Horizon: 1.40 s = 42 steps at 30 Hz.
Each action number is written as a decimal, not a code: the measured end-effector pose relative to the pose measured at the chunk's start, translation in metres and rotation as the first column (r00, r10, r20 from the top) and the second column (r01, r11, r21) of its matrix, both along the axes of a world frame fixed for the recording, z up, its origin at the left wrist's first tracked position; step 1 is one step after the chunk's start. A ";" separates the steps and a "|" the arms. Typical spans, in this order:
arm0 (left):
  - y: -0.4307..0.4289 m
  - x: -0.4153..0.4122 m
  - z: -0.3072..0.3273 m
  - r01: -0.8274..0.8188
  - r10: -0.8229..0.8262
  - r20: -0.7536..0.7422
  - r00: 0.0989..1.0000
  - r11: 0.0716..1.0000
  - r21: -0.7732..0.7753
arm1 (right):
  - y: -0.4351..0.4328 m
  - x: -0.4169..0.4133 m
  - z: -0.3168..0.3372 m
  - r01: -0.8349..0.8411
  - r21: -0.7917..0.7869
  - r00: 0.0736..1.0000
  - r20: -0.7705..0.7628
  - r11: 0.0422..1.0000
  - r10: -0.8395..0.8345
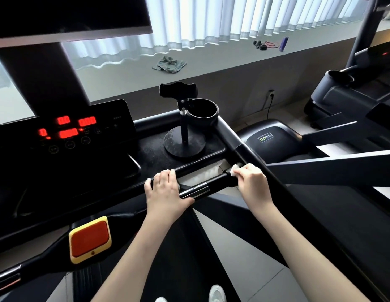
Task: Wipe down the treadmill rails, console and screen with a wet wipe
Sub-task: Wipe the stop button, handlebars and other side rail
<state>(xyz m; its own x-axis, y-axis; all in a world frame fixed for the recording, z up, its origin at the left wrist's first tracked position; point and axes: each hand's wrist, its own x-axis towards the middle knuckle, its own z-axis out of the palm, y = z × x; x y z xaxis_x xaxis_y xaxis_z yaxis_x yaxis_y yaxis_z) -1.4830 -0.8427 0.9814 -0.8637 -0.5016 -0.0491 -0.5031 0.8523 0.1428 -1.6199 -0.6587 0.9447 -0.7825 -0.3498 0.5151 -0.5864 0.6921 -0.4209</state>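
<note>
Outstretched, left hand [165, 192] and right hand [252, 182] both curled.

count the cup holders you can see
2: one cup holder right of the console, beside the phone stand; a second cup holder on the neighbouring machine. Others may be hidden.

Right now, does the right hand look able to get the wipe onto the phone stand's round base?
Probably yes. The right hand holds the wipe on the grip bar; the phone stand's base sits just beyond on the tray, nothing between.
</note>
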 end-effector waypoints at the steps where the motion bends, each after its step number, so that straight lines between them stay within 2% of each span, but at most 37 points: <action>1: 0.000 -0.001 0.001 -0.004 0.004 0.004 1.000 1.000 -0.001 | 0.001 -0.004 0.001 0.008 -0.016 1.000 0.009 1.000 -0.008; 4: 0.002 -0.003 0.002 -0.018 0.018 0.036 0.999 1.000 0.007 | -0.007 -0.003 0.004 0.029 -0.029 0.999 0.020 0.999 -0.028; 8: 0.006 -0.006 0.005 -0.052 0.049 0.090 0.995 0.998 0.028 | 0.012 0.001 -0.002 -0.204 0.051 0.979 0.036 0.978 0.202; 10: 0.007 -0.008 0.006 -0.072 0.067 0.108 0.992 0.996 0.044 | 0.021 -0.002 0.000 -0.268 0.085 0.964 0.026 0.960 0.266; 13: 0.013 -0.012 0.006 -0.088 0.082 0.091 0.992 0.994 0.059 | 0.021 -0.007 0.006 -0.253 -0.004 0.967 0.004 0.967 0.253; 16: 0.023 -0.016 0.005 -0.053 0.053 0.012 0.999 0.997 0.054 | 0.020 -0.014 0.017 -0.190 -0.136 0.982 -0.024 0.972 0.189; 19: 0.033 -0.023 0.004 0.019 -0.019 -0.052 0.998 1.000 0.002 | 0.015 -0.025 0.025 -0.171 -0.166 0.982 -0.102 0.971 0.156; 22: 0.036 -0.033 0.002 0.070 -0.071 -0.083 0.994 0.998 -0.007 | 0.006 -0.042 0.024 -0.156 -0.060 0.982 -0.117 0.986 0.148; 27: 0.032 -0.053 -0.001 0.139 -0.139 -0.121 0.983 0.990 -0.011 | -0.010 -0.066 0.018 -0.175 0.276 0.961 -0.159 0.945 0.225; 29: 0.029 -0.062 -0.005 0.165 -0.165 -0.137 0.977 0.986 -0.010 | -0.018 -0.077 0.025 -0.180 0.289 0.960 -0.155 0.940 0.232; 34: 0.028 -0.085 -0.015 0.219 -0.216 -0.160 0.963 0.976 0.006 | -0.033 -0.111 0.030 -0.254 0.205 0.952 -0.118 0.945 0.282; 38: 0.029 -0.094 -0.027 0.227 -0.227 -0.171 0.959 0.974 -0.018 | -0.021 -0.102 0.025 -0.300 0.274 0.923 -0.160 0.914 0.351; 42: 0.029 -0.095 -0.037 0.226 -0.227 -0.219 0.949 0.974 -0.030 | -0.049 -0.118 0.034 -0.252 0.255 0.940 -0.165 0.933 0.299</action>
<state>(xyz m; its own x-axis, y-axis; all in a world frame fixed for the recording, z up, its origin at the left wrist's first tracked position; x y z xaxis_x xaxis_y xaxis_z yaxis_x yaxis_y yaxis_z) -1.5777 -0.8139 0.9445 -0.9437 -0.2915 0.1565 -0.2536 0.9411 0.2238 -1.7382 -0.7073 0.9785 -0.5284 -0.6624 0.5310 -0.8228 0.5538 -0.1280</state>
